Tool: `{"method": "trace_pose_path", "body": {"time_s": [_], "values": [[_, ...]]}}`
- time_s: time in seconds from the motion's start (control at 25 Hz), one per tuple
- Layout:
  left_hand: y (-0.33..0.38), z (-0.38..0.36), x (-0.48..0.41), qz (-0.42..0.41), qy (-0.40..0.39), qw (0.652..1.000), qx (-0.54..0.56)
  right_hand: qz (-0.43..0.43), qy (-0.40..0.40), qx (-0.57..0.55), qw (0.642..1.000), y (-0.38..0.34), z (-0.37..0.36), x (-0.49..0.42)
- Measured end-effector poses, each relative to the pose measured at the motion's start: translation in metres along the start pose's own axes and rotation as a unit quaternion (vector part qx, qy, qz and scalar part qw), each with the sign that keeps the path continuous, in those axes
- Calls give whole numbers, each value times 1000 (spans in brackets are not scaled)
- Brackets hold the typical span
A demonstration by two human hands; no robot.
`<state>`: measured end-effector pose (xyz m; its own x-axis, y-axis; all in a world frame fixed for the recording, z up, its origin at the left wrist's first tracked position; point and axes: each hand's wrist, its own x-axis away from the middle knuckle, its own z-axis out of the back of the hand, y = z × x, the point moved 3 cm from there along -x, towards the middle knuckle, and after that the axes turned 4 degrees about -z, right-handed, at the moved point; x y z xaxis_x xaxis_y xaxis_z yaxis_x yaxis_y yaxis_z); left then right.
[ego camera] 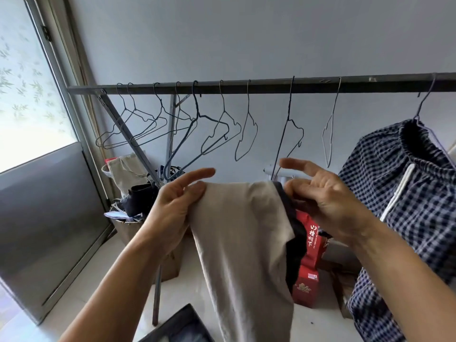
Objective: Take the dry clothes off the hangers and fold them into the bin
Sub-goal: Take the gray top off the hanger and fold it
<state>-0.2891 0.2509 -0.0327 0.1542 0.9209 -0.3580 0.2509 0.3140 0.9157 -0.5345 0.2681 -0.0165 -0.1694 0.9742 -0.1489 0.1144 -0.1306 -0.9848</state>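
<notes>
I hold a beige garment [241, 243] up in front of me, and it hangs down long. My left hand [172, 208] pinches its top left corner. My right hand [325, 193] grips its top right edge, where a dark trim [293, 233] shows. Above runs a dark clothes rail [246, 85] with several empty wire hangers [217, 129]. A blue checked garment with a white drawstring [404, 198] still hangs on a hanger at the right. A dark bin corner [182, 327] shows at the bottom edge.
A red box with white characters [311, 257] stands on the floor behind the beige garment. Bags and a basket of clutter [133, 193] sit at the foot of the rail's left leg. A window and metal panel [44, 193] fill the left side.
</notes>
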Motion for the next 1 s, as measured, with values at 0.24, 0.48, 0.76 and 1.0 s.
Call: {"method": "trace_pose_path", "body": {"time_s": [0.24,0.48,0.76,1.0], "values": [[-1,-8,4,0,16,1000,-26,-35,-40,104,993,5,-22,8],[18,-1,0,-7,-7,997,-79,63,49,51,995,0,-24,-1],[20,-8,-2,-13,-54,976,-208,75,67,61,993,-10,-21,-7],[21,-4,-13,-80,-51,909,-407,96,74,172,978,-19,-14,-7]]}}
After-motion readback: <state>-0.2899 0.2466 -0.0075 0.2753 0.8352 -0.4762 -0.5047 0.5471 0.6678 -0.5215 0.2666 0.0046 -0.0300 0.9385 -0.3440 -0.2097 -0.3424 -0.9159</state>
